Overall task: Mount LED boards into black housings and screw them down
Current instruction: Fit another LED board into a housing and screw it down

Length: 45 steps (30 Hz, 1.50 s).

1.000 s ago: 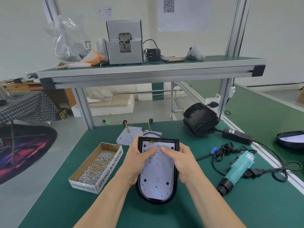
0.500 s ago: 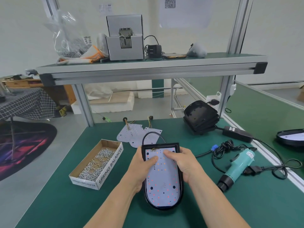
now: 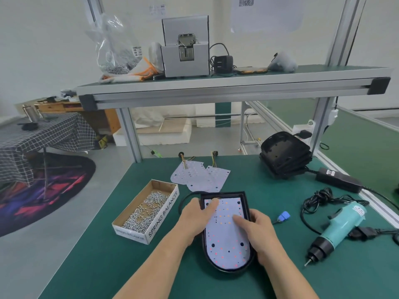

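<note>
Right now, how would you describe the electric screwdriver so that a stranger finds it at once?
On the green table, look right of the black housing. The screwdriver lies there among black cables. It is the only turquoise thing there.

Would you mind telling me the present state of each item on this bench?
black housing: lying flat, held at both sides.
LED board: seated inside the housing.
left hand: gripping the housing's left edge, thumb on board.
right hand: gripping its right edge, thumb on board.
screw box: open, partly full.
electric screwdriver: lying sideways, untouched.
spare LED boards: loose, overlapping.
stacked housings: top one empty.
</note>
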Each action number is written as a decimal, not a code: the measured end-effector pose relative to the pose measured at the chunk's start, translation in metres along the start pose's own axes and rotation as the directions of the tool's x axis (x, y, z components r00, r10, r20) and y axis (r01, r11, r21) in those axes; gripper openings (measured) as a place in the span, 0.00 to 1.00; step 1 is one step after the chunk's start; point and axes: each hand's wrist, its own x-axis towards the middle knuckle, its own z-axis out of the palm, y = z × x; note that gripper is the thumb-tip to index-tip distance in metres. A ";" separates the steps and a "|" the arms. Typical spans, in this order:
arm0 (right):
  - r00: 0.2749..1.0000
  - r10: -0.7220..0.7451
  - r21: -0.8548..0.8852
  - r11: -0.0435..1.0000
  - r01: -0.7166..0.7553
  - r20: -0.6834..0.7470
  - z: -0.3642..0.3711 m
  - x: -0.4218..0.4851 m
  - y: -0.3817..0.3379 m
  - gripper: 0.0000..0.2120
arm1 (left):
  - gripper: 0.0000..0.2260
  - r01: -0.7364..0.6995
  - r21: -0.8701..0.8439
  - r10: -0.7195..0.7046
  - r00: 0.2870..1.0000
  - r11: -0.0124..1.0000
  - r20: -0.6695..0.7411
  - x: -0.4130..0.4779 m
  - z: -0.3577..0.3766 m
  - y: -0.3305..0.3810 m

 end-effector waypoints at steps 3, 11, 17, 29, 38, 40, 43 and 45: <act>1.000 -0.010 0.023 1.000 0.010 0.005 0.000 0.000 0.001 0.02 | 0.09 -0.078 0.194 0.154 0.896 0.978 -0.415 0.010 -0.047 0.001; 1.000 -0.013 0.008 1.000 0.013 0.006 0.002 0.001 0.000 0.02 | 0.13 0.084 0.791 -0.059 0.996 0.606 -0.061 0.035 -0.136 -0.039; 1.000 0.010 0.018 1.000 -0.010 0.005 0.001 -0.001 0.000 0.02 | 0.12 -0.006 0.773 0.094 0.993 0.635 -0.069 0.037 -0.137 -0.052; 1.000 0.027 0.006 1.000 -0.027 0.008 -0.001 -0.004 -0.003 0.03 | 0.13 0.118 0.496 0.059 0.943 0.860 -0.327 0.029 -0.140 -0.062; 1.000 0.012 -0.005 1.000 -0.012 0.003 -0.001 -0.002 -0.001 0.07 | 0.04 0.206 -0.906 -0.170 0.974 0.369 0.152 0.017 -0.140 -0.032; 1.000 0.009 -0.010 1.000 -0.009 -0.001 -0.001 -0.003 -0.001 0.07 | 0.05 0.258 -0.934 -0.091 0.966 0.248 0.242 0.010 -0.128 -0.021; 1.000 0.015 -0.014 1.000 -0.015 0.002 -0.001 -0.003 0.000 0.06 | 0.02 0.349 -0.914 -0.030 0.936 0.206 0.351 -0.001 -0.103 -0.006; 1.000 0.017 -0.021 1.000 -0.017 0.003 -0.002 -0.002 0.000 0.08 | 0.01 0.403 -0.883 -0.050 0.914 0.240 0.403 -0.007 -0.085 0.003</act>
